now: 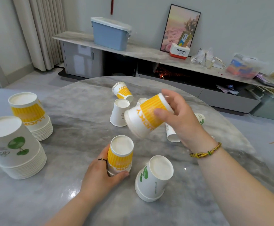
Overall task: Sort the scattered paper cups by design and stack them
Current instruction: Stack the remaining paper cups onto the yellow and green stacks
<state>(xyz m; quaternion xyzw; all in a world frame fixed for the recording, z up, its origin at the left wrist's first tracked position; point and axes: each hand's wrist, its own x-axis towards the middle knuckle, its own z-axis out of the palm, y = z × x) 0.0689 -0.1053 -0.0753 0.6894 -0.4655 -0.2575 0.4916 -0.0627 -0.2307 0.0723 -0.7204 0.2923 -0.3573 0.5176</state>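
Observation:
My right hand point(180, 116) holds a yellow-striped cup point(145, 116) tilted in the air, mouth toward the lower left. Below it my left hand point(100, 175) grips a short upside-down stack of yellow-striped cups point(120, 156) standing on the table. A small stack of green-leaf cups point(152, 178) stands upside down to its right. At the far left stand two tall upside-down stacks: a yellow stack point(30, 115) behind a green-leaf stack point(14, 147). Loose cups lie mid-table: a tipped yellow cup point(122, 91), an upside-down white cup point(119, 114), and others partly hidden behind my right hand.
The round grey marble table point(77, 121) carries everything. Behind it runs a low TV cabinet point(149, 53) with a blue lidded bin point(110, 33), a framed picture point(180, 28) and clutter. A curtain point(40, 30) hangs at the far left.

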